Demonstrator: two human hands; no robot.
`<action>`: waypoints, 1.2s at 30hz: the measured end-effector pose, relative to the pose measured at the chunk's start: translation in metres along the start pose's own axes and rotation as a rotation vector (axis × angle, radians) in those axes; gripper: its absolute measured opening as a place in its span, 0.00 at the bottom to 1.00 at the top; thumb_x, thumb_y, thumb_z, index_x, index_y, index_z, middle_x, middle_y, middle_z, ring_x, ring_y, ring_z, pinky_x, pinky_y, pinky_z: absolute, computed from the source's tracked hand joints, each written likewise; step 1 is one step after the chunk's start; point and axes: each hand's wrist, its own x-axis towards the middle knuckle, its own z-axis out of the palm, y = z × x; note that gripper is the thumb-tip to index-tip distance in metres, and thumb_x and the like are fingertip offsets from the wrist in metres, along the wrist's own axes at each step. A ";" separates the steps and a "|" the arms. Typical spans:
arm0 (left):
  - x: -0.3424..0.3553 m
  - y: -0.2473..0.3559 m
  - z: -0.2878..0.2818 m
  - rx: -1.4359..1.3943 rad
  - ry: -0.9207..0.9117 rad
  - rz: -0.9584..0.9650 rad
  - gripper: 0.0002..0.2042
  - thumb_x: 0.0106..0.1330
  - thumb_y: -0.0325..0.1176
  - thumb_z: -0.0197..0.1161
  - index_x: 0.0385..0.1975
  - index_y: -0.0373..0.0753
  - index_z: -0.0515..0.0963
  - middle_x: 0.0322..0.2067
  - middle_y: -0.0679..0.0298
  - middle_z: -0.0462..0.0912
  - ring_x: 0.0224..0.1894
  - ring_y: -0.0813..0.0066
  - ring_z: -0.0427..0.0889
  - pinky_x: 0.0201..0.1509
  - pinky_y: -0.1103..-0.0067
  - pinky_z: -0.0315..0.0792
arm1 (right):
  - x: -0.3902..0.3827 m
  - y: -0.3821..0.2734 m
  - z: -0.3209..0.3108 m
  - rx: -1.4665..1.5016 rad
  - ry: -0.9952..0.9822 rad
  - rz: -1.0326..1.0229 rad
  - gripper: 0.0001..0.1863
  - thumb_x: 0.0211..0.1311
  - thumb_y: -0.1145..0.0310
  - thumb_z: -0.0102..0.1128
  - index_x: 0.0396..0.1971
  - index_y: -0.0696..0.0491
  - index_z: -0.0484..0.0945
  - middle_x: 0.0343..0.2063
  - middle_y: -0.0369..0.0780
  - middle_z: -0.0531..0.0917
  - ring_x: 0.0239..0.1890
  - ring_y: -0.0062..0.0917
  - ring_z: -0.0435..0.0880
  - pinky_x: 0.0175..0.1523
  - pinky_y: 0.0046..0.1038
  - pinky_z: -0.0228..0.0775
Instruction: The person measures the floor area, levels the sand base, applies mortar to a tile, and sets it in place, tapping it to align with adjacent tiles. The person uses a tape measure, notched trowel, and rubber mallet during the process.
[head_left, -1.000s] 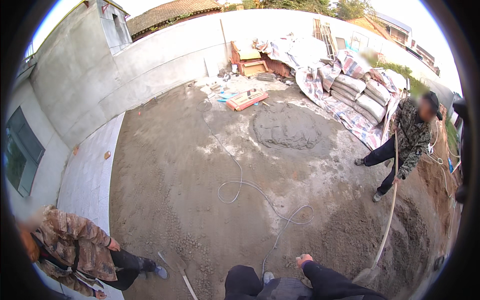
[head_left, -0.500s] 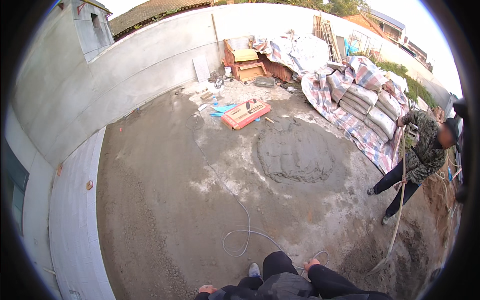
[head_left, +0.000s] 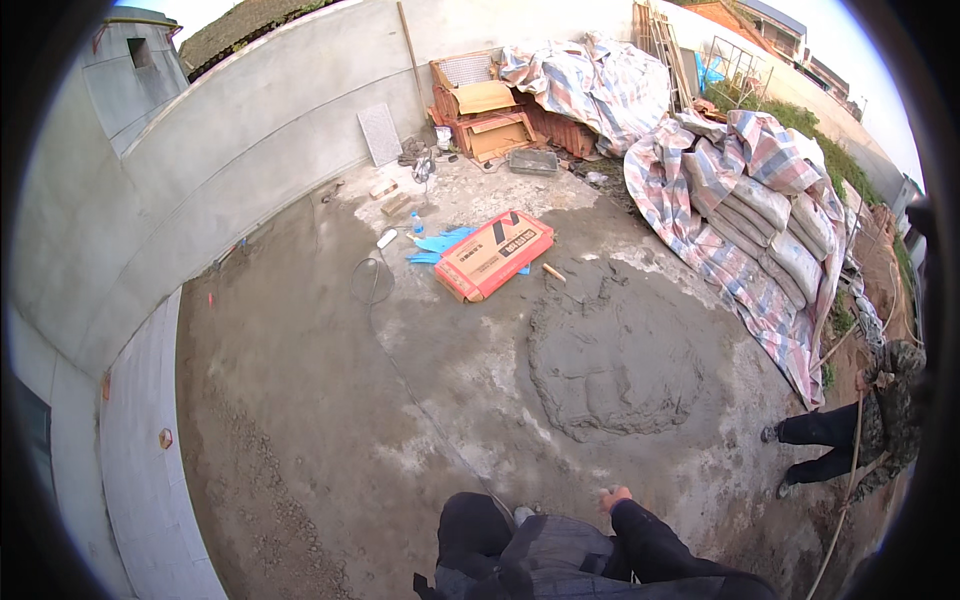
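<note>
My right hand [head_left: 615, 497] hangs low in front of me, its fingers loosely bent and a little apart, with nothing visible in it. My left hand is out of view. Ahead of the right hand lies a broad, flattened heap of wet grey mortar [head_left: 625, 365] on the ground. Beyond it rests a red and tan cardboard box [head_left: 495, 255], partly over some blue sheets [head_left: 440, 243]. A short wooden piece [head_left: 554, 272] lies between box and mortar. A thin cable [head_left: 425, 405] runs from near my legs toward a white object [head_left: 387, 238].
A co-worker [head_left: 870, 430] at the right holds a long pole [head_left: 853, 465]. Stacked sacks [head_left: 765, 205] under striped tarpaulin [head_left: 700, 255] stand at the back right. Orange tiles [head_left: 560, 125], a grey tub [head_left: 532, 161] and a small bottle [head_left: 417, 223] are near the back wall [head_left: 270, 130].
I have moved forward, so the mortar and box appear nearer. My left hand has left the view. The co-worker now appears closer to the right edge, and the pole's lower end is out of sight.
</note>
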 end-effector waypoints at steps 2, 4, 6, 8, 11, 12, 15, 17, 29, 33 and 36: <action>0.023 0.053 0.012 0.028 -0.009 -0.002 0.15 0.74 0.34 0.58 0.52 0.30 0.78 0.39 0.47 0.88 0.36 0.58 0.91 0.37 0.70 0.85 | 0.042 -0.170 0.006 0.229 -0.144 -0.310 0.19 0.69 0.58 0.61 0.40 0.62 0.84 0.25 0.42 0.88 0.27 0.26 0.90 0.35 0.30 0.82; 0.054 0.112 0.022 0.047 -0.017 -0.028 0.15 0.73 0.34 0.59 0.52 0.31 0.78 0.39 0.47 0.89 0.36 0.60 0.91 0.37 0.71 0.85 | 0.071 -0.311 0.002 0.262 -0.148 -0.542 0.18 0.71 0.59 0.60 0.42 0.63 0.84 0.27 0.42 0.88 0.29 0.25 0.90 0.37 0.26 0.80; 0.093 0.179 0.023 0.090 -0.016 -0.037 0.15 0.73 0.34 0.59 0.52 0.32 0.79 0.39 0.48 0.89 0.36 0.61 0.91 0.38 0.71 0.85 | 0.091 -0.393 -0.003 0.329 -0.184 -0.602 0.19 0.72 0.60 0.60 0.44 0.64 0.82 0.29 0.42 0.88 0.29 0.25 0.90 0.36 0.26 0.80; 0.136 0.265 0.017 0.141 -0.007 -0.030 0.14 0.73 0.34 0.59 0.52 0.32 0.79 0.39 0.48 0.89 0.36 0.62 0.91 0.38 0.71 0.84 | 0.137 -0.455 -0.006 0.439 -0.199 -0.690 0.19 0.73 0.60 0.59 0.46 0.64 0.81 0.30 0.43 0.88 0.30 0.25 0.89 0.35 0.26 0.80; 0.189 0.412 -0.004 0.228 0.044 0.026 0.14 0.73 0.35 0.59 0.52 0.33 0.80 0.38 0.49 0.89 0.35 0.63 0.91 0.38 0.72 0.84 | 0.184 -0.453 -0.001 0.469 -0.114 -0.165 0.18 0.72 0.63 0.60 0.44 0.65 0.80 0.29 0.46 0.88 0.27 0.29 0.89 0.33 0.29 0.82; 0.201 0.462 -0.006 0.246 0.049 0.055 0.14 0.72 0.35 0.60 0.52 0.34 0.80 0.38 0.49 0.89 0.35 0.64 0.91 0.38 0.72 0.84 | 0.191 -0.435 -0.005 0.405 -0.110 0.058 0.17 0.72 0.64 0.60 0.45 0.65 0.79 0.30 0.47 0.88 0.27 0.33 0.90 0.28 0.29 0.80; 0.230 0.633 0.006 0.188 0.040 0.118 0.14 0.72 0.35 0.60 0.52 0.35 0.80 0.38 0.50 0.89 0.35 0.66 0.91 0.38 0.73 0.84 | 0.183 -0.371 -0.036 0.099 -0.021 0.452 0.17 0.69 0.60 0.63 0.45 0.61 0.82 0.31 0.47 0.89 0.34 0.35 0.92 0.35 0.35 0.84; 0.244 0.741 0.031 0.234 0.000 0.255 0.15 0.75 0.35 0.57 0.53 0.32 0.78 0.42 0.48 0.89 0.35 0.63 0.90 0.38 0.71 0.84 | 0.187 -0.351 -0.060 0.204 0.023 0.673 0.17 0.70 0.61 0.63 0.46 0.61 0.81 0.31 0.48 0.89 0.33 0.36 0.92 0.34 0.36 0.84; 0.311 1.045 0.163 0.527 0.073 0.144 0.14 0.71 0.38 0.60 0.48 0.35 0.81 0.34 0.52 0.89 0.33 0.64 0.89 0.34 0.72 0.81 | 0.540 -0.696 -0.154 0.747 0.117 0.400 0.19 0.71 0.63 0.62 0.52 0.63 0.76 0.34 0.51 0.87 0.27 0.39 0.90 0.30 0.37 0.83; 0.339 1.130 0.213 0.530 0.023 0.140 0.17 0.69 0.43 0.60 0.47 0.36 0.82 0.36 0.51 0.89 0.37 0.62 0.89 0.38 0.70 0.81 | 0.604 -0.953 -0.192 0.814 -0.147 -0.245 0.20 0.73 0.59 0.60 0.49 0.63 0.78 0.32 0.44 0.88 0.31 0.28 0.90 0.34 0.26 0.79; 0.378 1.217 0.263 0.545 -0.019 0.180 0.19 0.68 0.47 0.61 0.46 0.37 0.83 0.37 0.51 0.89 0.39 0.60 0.89 0.42 0.68 0.80 | 0.603 -1.086 -0.213 0.737 -0.175 -0.406 0.18 0.75 0.60 0.59 0.48 0.63 0.80 0.32 0.42 0.87 0.32 0.24 0.89 0.37 0.25 0.79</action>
